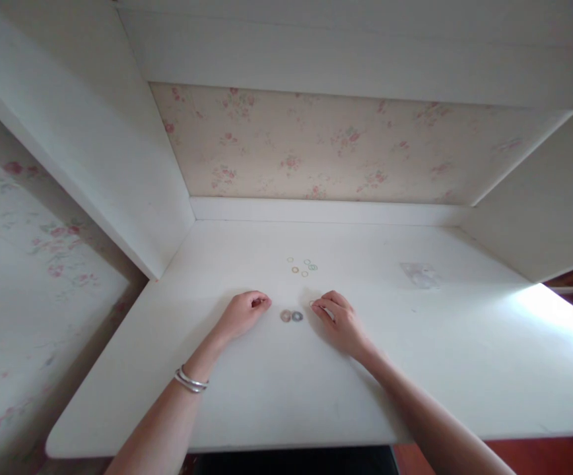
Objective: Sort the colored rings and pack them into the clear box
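Observation:
My left hand (247, 310) rests on the white desk with its fingertips pinched together; whether anything is between them is too small to tell. My right hand (337, 318) pinches a thin ring (311, 303), of which only a small arc shows at the fingertips. Between the hands lie two flat rings side by side, a brownish ring (285, 316) and a dark grey ring (297, 316). Farther back is a loose group of several thin rings, among them a yellow ring (295, 270), a green ring (307, 262) and a pale yellow ring (305, 274).
A clear plastic bag (420, 275) lies on the desk (247, 402) to the right. White panels (118, 132) enclose the desk at left, right and above, with floral wallpaper (316, 145) at the back. A dark seat (296, 462) shows under the front edge.

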Demonstrator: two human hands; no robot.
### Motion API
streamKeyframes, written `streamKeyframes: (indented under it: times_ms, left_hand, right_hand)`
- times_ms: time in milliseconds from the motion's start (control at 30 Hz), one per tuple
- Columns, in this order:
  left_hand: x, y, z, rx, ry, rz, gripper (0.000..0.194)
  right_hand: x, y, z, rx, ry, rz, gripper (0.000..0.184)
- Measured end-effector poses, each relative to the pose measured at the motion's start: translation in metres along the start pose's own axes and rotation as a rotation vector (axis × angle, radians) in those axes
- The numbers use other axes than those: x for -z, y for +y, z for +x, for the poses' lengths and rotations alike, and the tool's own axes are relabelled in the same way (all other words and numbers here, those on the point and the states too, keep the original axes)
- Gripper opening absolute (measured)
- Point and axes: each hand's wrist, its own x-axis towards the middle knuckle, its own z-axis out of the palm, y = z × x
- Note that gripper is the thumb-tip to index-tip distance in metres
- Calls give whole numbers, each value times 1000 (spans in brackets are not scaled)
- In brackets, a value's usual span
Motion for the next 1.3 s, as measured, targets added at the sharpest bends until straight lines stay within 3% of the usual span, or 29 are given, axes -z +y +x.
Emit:
streamKeyframes:
  times_ms: [167,400,533,667,833,1100,1300]
  left_hand:
    - [-1,1,-1,-5,15,31,30]
    - [-5,0,-1,-4,27,12,30]
    - [-10,9,3,-11,4,-8,28]
    - [-19,30,18,-121,-27,107,26]
    - [-33,53,49,-230,-12,331,21]
    - [-59,63,80,-195,-16,507,22]
    - [-65,62,95,-169,-41,515,20]
  right_hand:
    - [6,-7,-14,15,-61,-3,28]
    - [4,-7,-12,35,-121,-48,23]
    - [6,-5,-11,-42,-26,48,23]
    - [10,0,-11,-213,84,109,25]
    - [10,4,-12,-238,80,131,26]
    - [10,6,-12,-210,83,146,24]
    - [10,8,-12,-204,82,159,24]
